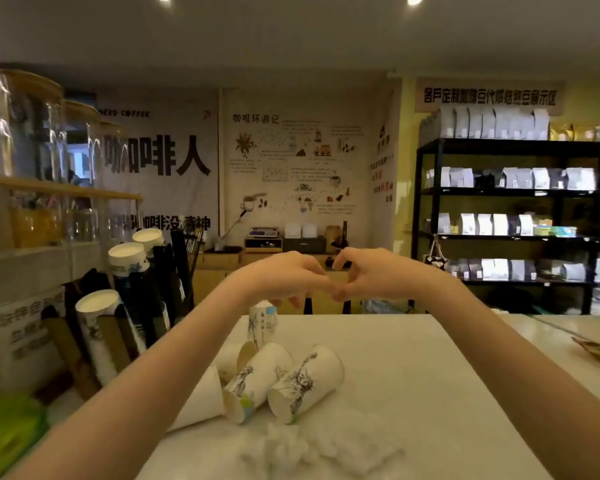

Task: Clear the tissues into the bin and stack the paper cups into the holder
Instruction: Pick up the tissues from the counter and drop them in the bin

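Hovering above the far part of the white counter [412,375], the left hand [284,275] and the right hand [371,271] met at their fingertips, fingers curled, holding nothing.

Below them, paper cups lay on the counter. One printed cup [307,382] lay on its side, long axis running from near-left to far-right, its open mouth towards the near-left. A second printed cup [257,386] lay just beside it on the left, parallel and pointing the same way. A plain cup [201,400] lay further left, partly hidden by the left forearm; its direction could not be told. A smaller cup [239,358] lay behind these, mouth turned towards the right. One cup [262,323] stood upright beyond the group.

Crumpled white tissues [319,448] lay on the near part of the counter, just in front of the fallen cups.

At the left edge stood a slanted cup holder [167,292] with stacked cups [129,259] in its dark tubes, bases facing up and right.
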Demonstrator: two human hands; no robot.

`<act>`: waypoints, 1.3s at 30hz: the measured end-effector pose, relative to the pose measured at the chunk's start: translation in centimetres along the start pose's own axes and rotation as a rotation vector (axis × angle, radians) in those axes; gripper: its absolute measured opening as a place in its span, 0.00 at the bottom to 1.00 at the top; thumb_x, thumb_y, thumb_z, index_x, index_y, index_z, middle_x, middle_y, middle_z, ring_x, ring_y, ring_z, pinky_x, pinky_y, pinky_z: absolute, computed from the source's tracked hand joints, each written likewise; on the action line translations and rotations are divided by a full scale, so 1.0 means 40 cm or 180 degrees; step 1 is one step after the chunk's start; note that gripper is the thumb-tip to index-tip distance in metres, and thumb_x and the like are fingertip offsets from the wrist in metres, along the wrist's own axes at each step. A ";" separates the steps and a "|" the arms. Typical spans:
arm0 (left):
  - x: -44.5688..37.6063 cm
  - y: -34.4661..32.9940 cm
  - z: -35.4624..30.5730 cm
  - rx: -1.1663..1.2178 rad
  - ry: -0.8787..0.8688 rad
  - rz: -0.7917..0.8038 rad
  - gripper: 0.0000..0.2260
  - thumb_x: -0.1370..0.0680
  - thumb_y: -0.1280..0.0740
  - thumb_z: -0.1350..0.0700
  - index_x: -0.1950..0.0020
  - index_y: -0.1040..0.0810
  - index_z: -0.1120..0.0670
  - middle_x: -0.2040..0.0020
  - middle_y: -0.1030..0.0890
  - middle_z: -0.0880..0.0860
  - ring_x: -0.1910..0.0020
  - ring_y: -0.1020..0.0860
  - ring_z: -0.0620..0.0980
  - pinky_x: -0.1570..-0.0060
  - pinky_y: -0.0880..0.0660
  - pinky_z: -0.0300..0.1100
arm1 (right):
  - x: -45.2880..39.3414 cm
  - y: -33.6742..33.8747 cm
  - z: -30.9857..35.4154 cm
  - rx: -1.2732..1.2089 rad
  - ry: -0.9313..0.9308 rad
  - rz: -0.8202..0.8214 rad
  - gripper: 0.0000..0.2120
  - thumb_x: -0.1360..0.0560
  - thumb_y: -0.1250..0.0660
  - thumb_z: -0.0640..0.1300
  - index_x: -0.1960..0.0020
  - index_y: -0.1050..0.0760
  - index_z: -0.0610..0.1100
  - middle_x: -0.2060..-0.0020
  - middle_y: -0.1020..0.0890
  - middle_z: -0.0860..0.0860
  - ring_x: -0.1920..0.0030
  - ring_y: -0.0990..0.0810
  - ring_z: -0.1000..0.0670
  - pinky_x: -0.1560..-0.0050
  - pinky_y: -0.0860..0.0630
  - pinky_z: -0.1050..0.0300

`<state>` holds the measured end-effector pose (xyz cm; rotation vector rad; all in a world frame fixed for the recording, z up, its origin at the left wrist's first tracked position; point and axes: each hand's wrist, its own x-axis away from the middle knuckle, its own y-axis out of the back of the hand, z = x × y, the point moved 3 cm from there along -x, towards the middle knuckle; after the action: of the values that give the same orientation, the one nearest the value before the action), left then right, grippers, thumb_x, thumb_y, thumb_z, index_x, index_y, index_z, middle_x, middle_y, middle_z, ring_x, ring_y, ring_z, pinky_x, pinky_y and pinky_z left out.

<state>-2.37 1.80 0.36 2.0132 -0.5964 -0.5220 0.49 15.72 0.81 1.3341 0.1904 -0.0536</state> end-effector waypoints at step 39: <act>0.257 -0.437 0.320 0.1178 0.0422 0.0344 0.15 0.31 0.32 0.61 0.46 0.21 0.50 0.40 0.22 0.52 0.40 0.26 0.48 0.41 0.30 0.41 | 0.225 -0.449 -0.051 -0.1492 0.0045 0.0484 0.16 0.32 0.38 0.31 0.56 0.16 0.46 0.52 0.15 0.47 0.48 0.21 0.45 0.47 0.25 0.54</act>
<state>1.82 -5.24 -22.17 2.3250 -0.7578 -0.2205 6.48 14.10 -18.39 0.8780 0.1037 0.1230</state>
